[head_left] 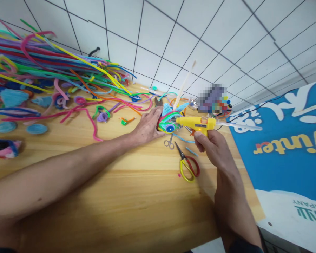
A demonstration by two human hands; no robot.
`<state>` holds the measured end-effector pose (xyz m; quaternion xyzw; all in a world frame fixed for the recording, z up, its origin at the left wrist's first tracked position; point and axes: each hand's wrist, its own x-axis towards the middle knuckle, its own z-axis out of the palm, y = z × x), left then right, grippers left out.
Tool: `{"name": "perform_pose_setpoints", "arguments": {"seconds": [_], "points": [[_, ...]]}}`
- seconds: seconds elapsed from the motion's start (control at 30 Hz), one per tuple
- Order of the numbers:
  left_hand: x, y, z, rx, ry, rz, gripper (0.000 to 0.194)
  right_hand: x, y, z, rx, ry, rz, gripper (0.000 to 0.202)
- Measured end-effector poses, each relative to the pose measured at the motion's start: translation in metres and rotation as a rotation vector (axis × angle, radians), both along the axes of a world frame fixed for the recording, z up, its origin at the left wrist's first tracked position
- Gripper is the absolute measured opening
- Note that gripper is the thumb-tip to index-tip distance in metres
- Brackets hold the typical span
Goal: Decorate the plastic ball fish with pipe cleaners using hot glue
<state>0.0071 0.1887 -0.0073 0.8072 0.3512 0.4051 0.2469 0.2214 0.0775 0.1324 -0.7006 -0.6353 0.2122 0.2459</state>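
Note:
My left hand (150, 127) is closed around a colourful pipe-cleaner figure (169, 121) with a round blue eye, green, pink and yellow bands and light-blue pointed pieces on top. Its far side is hidden by my fingers. In my right hand (212, 144) is a yellow hot glue gun (197, 123), with my fingers wrapped round its handle. The nozzle points left and meets the figure's right side; whether it touches I cannot tell. A clear glue stick (239, 125) sticks out of the gun's back end. A thin pale stick (184, 84) rises behind the figure.
Scissors with red and yellow handles (186, 165) and small metal scissors (169, 142) lie just in front of the figure. Many loose pipe cleaners (55, 59) heap at the back left. Blue discs (37, 129) lie at left. A blue printed board (284, 147) stands at right.

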Motion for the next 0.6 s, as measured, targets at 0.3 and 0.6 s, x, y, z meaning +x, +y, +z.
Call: {"name": "perform_pose_setpoints", "arguments": {"seconds": [0.3,0.6], "points": [[-0.001,0.0,0.001,-0.003,-0.004,-0.008,0.095,0.01,0.009,-0.007,-0.056,0.267,0.02,0.045],[0.0,0.001,-0.003,0.026,-0.002,-0.009,0.093,0.017,0.015,-0.013,-0.131,0.53,-0.023,0.038]]}}
